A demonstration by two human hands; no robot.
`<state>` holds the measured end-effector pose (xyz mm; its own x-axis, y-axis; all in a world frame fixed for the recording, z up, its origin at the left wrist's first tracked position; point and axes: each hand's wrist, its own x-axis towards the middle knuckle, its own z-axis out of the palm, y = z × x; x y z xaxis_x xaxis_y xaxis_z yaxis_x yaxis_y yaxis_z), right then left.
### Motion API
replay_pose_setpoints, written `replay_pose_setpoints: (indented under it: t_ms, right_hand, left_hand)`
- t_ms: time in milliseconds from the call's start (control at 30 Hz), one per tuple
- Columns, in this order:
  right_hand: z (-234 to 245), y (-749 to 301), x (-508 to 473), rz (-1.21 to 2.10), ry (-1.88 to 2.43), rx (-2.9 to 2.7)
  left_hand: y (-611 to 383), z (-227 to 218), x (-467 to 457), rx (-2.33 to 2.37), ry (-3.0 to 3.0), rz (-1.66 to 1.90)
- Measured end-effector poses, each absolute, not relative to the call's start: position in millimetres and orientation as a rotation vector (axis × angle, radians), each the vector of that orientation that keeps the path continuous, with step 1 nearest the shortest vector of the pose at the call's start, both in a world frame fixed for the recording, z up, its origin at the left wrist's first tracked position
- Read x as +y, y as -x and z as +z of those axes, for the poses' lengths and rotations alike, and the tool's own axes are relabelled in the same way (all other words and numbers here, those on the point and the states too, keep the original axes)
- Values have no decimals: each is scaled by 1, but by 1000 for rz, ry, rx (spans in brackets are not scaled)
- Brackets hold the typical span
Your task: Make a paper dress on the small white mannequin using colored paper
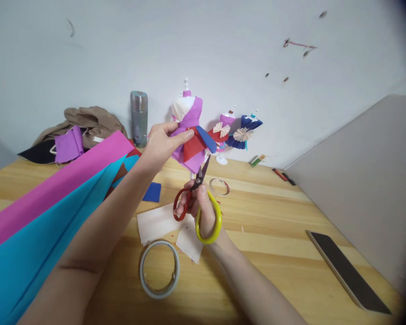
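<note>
My left hand point(164, 141) pinches the waist of a small dress form point(191, 113) dressed in purple, cream, red and blue paper. The thumb presses on its red paper panel point(195, 144), beside a blue strip point(207, 139) that sticks out to the right. In my right hand point(203, 208) are scissors point(199, 180) with one red and one yellow handle loop, thumb through the yellow one. Their blades point up, slightly apart, just below the paper skirt; whether they touch it I cannot tell. White paper pieces point(157, 223) lie beneath on the wooden table point(257, 257).
Two more dressed forms, one pink and red point(227, 121), one dark blue point(250, 124), stand behind. A tape roll point(176, 271) lies in front, a thinner ring point(227, 187) farther back. Pink and turquoise sheets point(54, 194) fill the left, near a flask point(139, 119). A phone point(347, 271) lies right.
</note>
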<state>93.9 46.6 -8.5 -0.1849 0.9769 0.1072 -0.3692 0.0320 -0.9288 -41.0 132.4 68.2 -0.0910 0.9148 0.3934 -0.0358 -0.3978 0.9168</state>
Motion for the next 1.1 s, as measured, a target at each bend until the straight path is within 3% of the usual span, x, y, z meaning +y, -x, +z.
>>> replay_pose_setpoints:
  t_ms: [1100]
  right_hand:
    - [0,-93,44,1353,899,-1115]
  left_hand:
    - [38,70,127,1089,-1656,1588]
